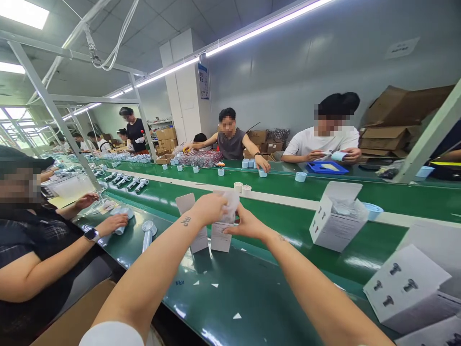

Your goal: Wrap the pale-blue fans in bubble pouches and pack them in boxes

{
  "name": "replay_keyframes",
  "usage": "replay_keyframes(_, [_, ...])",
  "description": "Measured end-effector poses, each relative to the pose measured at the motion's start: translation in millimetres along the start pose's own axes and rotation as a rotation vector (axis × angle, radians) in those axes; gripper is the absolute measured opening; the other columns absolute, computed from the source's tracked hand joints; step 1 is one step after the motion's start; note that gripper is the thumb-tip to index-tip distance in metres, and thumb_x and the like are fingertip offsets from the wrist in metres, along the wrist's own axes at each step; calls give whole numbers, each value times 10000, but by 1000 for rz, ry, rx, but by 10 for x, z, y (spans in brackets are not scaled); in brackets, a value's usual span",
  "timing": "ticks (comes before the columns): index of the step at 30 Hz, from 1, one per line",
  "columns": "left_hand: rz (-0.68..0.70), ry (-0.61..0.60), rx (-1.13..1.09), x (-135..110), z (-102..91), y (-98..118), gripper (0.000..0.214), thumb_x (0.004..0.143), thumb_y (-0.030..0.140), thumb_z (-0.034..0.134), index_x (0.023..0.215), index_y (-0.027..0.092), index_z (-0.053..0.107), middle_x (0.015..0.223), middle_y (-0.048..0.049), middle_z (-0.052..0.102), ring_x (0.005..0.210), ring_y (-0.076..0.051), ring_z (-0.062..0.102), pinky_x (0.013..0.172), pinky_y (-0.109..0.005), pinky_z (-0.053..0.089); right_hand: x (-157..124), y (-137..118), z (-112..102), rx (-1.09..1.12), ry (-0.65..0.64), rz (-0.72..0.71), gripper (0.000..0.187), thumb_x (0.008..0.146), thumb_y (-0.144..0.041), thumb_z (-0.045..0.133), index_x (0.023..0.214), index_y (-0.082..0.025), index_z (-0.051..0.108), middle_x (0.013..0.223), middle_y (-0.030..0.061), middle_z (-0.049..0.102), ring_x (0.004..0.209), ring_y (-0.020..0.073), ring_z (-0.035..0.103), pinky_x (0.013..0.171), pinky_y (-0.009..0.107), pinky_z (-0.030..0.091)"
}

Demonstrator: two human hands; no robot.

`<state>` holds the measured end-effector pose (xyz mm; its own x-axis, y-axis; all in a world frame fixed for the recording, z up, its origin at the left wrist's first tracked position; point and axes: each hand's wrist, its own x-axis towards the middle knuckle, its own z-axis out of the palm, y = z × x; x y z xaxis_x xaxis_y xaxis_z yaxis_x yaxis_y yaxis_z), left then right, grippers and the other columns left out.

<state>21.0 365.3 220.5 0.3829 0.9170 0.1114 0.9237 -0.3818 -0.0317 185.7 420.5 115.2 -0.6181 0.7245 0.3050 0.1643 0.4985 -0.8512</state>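
Note:
My left hand (pixel 212 209) is closed on a bag of cloudy clear plastic (pixel 230 207) at the mouth of a small white box (pixel 221 238); what the bag contains is hidden. My right hand (pixel 248 223) grips that box at its upper right side, with the thumb across the near face. Just left of it stands another white box (pixel 199 240) with its flap (pixel 185 204) raised, partly covered by my left hand and wrist. Both boxes rest on the dark green bench (pixel 216 307) in front of me.
A green conveyor (pixel 281 216) carries blue cups (pixel 300 177), cream cups (pixel 242 188) and an open box with a bagged item (pixel 334 216). Printed boxes (pixel 399 283) stand at right. A handheld showerhead-like part (pixel 148 233) lies left, near a co-worker's hand (pixel 113 223). Other people sit opposite.

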Motion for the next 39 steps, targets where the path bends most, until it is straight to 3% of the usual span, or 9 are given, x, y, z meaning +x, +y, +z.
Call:
replay_keyframes(7, [6, -119, 95, -3, 91, 143, 426, 770, 108, 643, 1186, 97, 552, 1095, -179, 696, 1049, -317, 653, 973, -468, 416, -36, 17, 84, 27, 59, 20, 628, 654, -281, 788, 1156, -227, 415, 1174, 80, 546, 1063, 241, 581, 765, 369, 561])
replay_keyframes(13, [-24, -331, 127, 8, -28, 198, 202, 833, 164, 601, 1027, 141, 652, 997, -167, 736, 1013, -337, 665, 1007, -634, 343, -11, -63, 29, 1, 38, 8, 536, 609, -252, 797, 993, -235, 423, 967, 8, 583, 898, 195, 589, 658, 295, 548])
replay_keyframes(15, [-5, -241, 137, -130, -166, 201, 166, 868, 178, 572, 1000, 156, 670, 1067, -166, 725, 1149, -354, 600, 1046, -656, 299, 65, -95, -82, -24, 50, -3, 529, 595, -263, 806, 976, -235, 440, 977, 9, 590, 890, 198, 587, 657, 297, 539])
replay_keyframes(20, [-42, 393, -182, -1076, -391, 95, 279, 950, 351, 502, 1148, 223, 650, 1199, -83, 698, 1120, -241, 617, 986, -387, 450, 491, 55, -591, -80, 185, 16, 658, 536, -320, 855, 1027, -249, 422, 1012, 12, 598, 925, 223, 606, 803, 368, 517])
replay_keyframes(25, [-721, 571, -482, -2032, 290, -365, 387, 849, 547, 530, 786, 201, 690, 698, -9, 683, 642, -172, 608, 602, -257, 471, 985, 510, -799, -114, 292, 105, 717, 456, -345, 874, 980, -257, 392, 925, -1, 590, 889, 237, 601, 792, 389, 510])
replay_keyframes(29, [-990, 527, -472, -2357, 1039, -743, 425, 817, 575, 493, 757, 198, 679, 670, -17, 665, 633, -192, 607, 618, -289, 485, 1127, 787, -633, -108, 303, 132, 735, 429, -370, 874, 976, -249, 398, 942, 27, 595, 860, 243, 623, 773, 403, 532])
replay_keyframes(32, [-1027, 563, -372, -2292, 1334, -817, 349, 842, 487, 505, 875, 183, 674, 891, -80, 714, 825, -242, 667, 772, -346, 520, 1121, 833, -512, -107, 309, 125, 794, 412, -358, 872, 1057, -234, 426, 1066, 93, 594, 917, 274, 635, 801, 441, 546])
replay_keyframes(35, [-1061, 397, -262, -2016, 1434, -801, 338, 849, 422, 589, 1040, 148, 640, 1125, -176, 665, 1067, -319, 642, 879, -403, 502, 1059, 704, -461, -146, 378, 84, 866, 390, -337, 871, 1140, -200, 460, 1245, 186, 527, 1147, 360, 550, 919, 500, 504])
replay_keyframes(39, [-1215, 235, -297, -1688, 1436, -888, 275, 803, 262, 669, 1018, 93, 638, 1152, -264, 625, 1040, -380, 661, 858, -452, 491, 742, 214, -307, -210, 646, 30, 521, 649, -440, 727, 1066, -174, 563, 1197, 181, 553, 1049, 314, 583, 854, 461, 517])
